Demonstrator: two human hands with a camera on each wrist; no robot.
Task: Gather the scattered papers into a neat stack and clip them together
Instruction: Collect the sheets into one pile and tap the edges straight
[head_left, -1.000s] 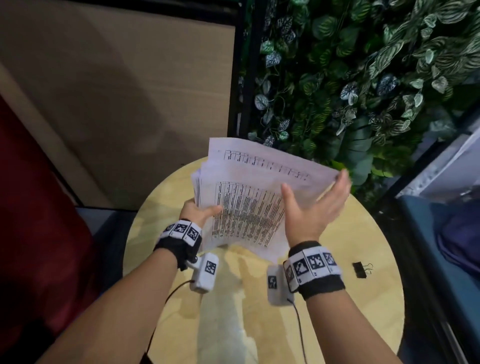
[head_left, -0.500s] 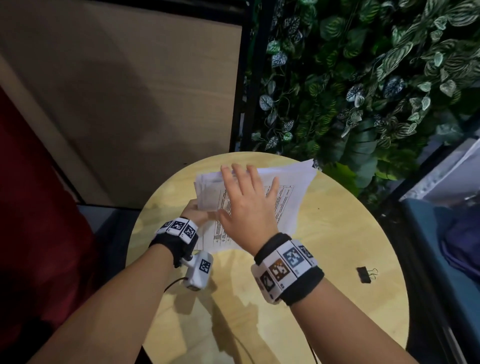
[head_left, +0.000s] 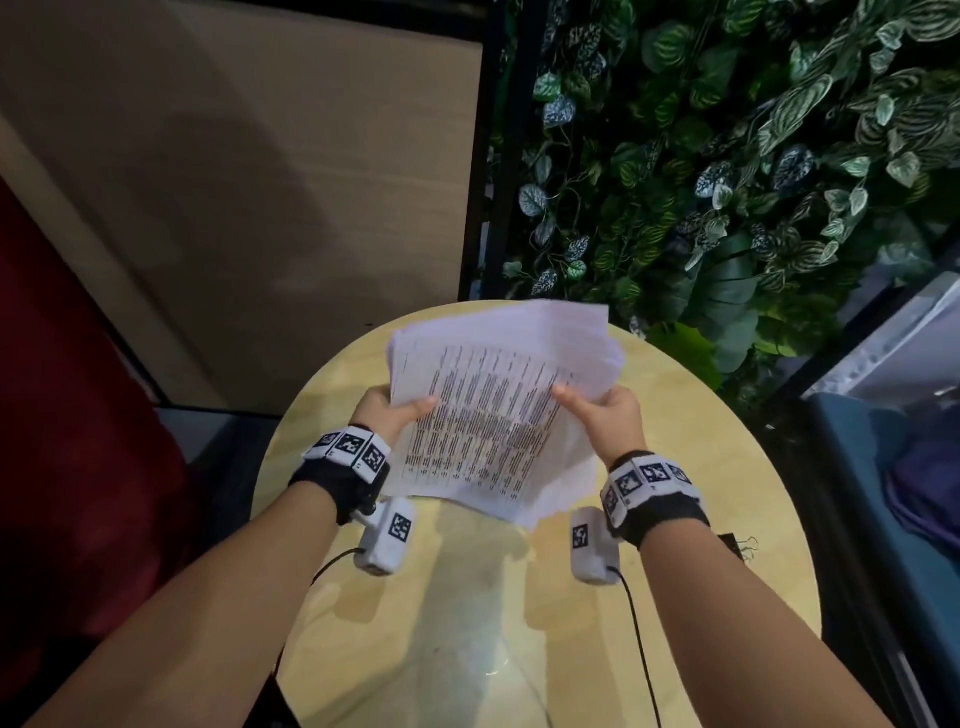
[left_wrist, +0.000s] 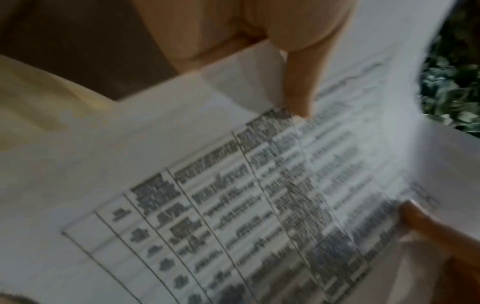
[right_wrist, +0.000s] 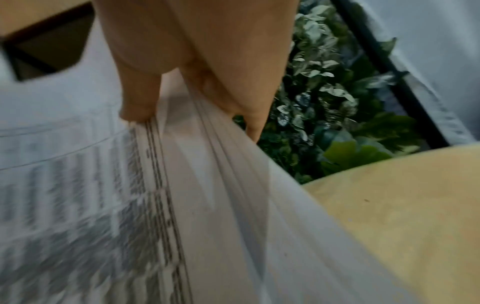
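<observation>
**Squaring the loose sheets before clipping**

Holding the white printed papers (head_left: 498, 415) above the round pale wooden table (head_left: 727, 467), your left hand (head_left: 389, 415) and right hand (head_left: 608, 415) each pinch a side edge, thumbs on top. Edges look uneven, so squaring seems unfinished. Next, tap them flush, then reach for the black binder clip (head_left: 740, 545) beside your right wrist.

My right forearm covers most of the binder clip (head_left: 744, 546) on the bench (head_left: 727, 467), and the print on the papers (head_left: 498, 410) is too blurred to read.
</observation>
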